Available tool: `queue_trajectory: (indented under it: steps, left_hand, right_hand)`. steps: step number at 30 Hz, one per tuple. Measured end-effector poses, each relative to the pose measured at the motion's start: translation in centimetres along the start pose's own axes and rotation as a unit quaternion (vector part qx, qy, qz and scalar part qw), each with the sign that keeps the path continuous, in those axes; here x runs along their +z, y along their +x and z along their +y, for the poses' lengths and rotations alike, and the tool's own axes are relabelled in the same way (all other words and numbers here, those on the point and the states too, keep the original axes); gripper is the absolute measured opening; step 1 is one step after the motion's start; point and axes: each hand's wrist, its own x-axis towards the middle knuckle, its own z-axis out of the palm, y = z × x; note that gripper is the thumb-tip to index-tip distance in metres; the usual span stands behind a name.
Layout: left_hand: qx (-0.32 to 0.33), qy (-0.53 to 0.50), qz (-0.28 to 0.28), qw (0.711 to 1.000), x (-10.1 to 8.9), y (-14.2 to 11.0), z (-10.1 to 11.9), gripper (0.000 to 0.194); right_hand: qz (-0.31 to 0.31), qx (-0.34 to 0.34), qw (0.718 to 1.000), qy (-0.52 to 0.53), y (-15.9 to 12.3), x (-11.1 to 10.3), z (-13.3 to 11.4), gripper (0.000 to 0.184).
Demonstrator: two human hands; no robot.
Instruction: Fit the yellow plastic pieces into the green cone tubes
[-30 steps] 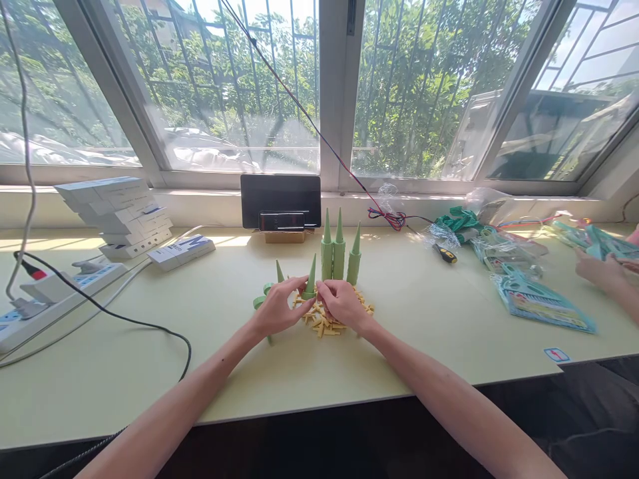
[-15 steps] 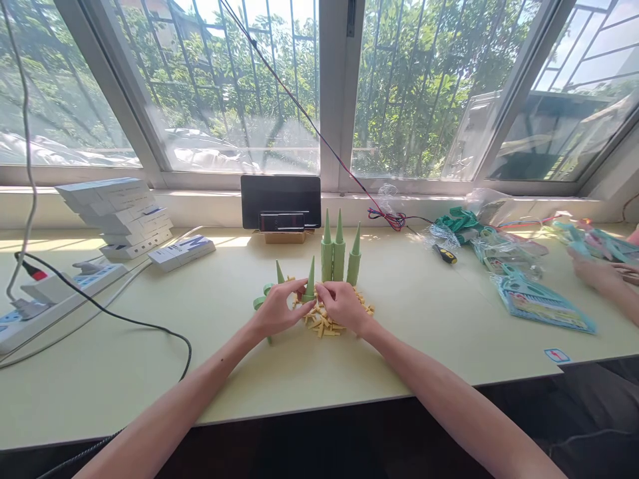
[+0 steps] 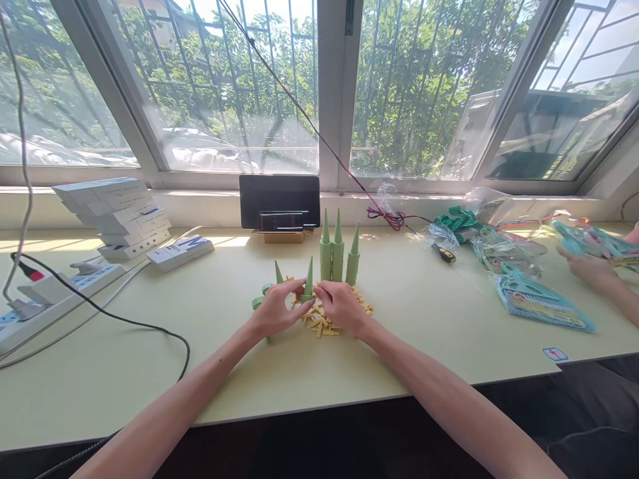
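Observation:
A pointed green cone [image 3: 309, 279] stands upright between my hands at mid-table. My left hand [image 3: 277, 307] grips its base from the left, thumb and fingers closed on it. My right hand [image 3: 341, 306] is closed at the cone's right side, fingertips pinched; whatever they hold is hidden. Under and around the hands lies a pile of small yellow pieces [image 3: 322, 324]. Behind my right hand rise several green cylinders with cone tips [image 3: 338, 259]. Another green cone [image 3: 278, 271] and green curved pieces [image 3: 257, 303] are just left of my left hand.
At the back stand a dark tablet [image 3: 279, 193] and a stack of white boxes [image 3: 120, 216]. A power strip [image 3: 60, 299] with cables lies left. Right are a screwdriver [image 3: 443, 253], bagged green parts [image 3: 544, 299] and another person's hand [image 3: 592, 271].
My hands stay at the green cone with barely any movement. At the far right, the other person's hand has shifted slightly left with a bagged item. The view has shifted very slightly.

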Motion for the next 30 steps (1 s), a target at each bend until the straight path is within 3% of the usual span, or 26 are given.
queue_trajectory:
  steps: [18,26,30]
  left_hand:
    - [0.013,-0.017,0.007,1.000,0.19,-0.12,-0.22,0.038]
    - [0.012,-0.023,0.003,1.000,0.12,-0.08,-0.11,0.041]
    - [0.013,-0.026,-0.005,1.000,-0.01,-0.02,0.04,0.039]
  right_hand:
    - [0.021,0.052,0.996,0.076,0.13,0.04,-0.47,0.041]
    - [-0.024,0.142,0.973,0.179,0.29,-0.18,-0.68,0.043]
    - [-0.007,0.124,0.979,0.160,0.33,-0.11,-0.61,0.044]
